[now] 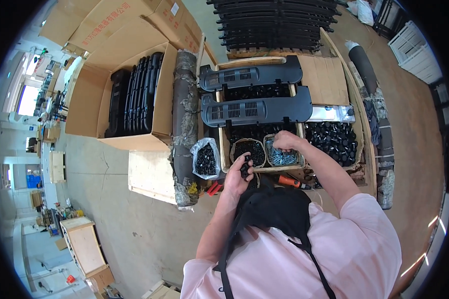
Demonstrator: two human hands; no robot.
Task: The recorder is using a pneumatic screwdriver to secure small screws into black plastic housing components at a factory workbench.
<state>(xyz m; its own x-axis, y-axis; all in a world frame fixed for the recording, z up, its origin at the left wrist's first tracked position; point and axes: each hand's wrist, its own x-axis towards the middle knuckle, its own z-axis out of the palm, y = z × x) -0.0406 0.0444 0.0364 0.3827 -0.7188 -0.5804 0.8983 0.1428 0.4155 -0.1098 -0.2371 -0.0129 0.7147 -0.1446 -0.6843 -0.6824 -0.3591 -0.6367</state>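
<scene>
A clear plastic bag of small black parts [206, 159] leans at the wooden tray's [224, 149] left edge. The left hand [238, 175] is closed around a little black plastic piece [245, 166] at the front edge. The right hand [286, 141] pinches shiny silver screws [281, 157] in a bowl.

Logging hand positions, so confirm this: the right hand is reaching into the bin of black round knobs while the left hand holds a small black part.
Not quite. In the head view the right hand reaches into the small bin of shiny silver-blue metal screws, not the black round plastic knobs beside it. The left hand does hold a small black part.
</scene>
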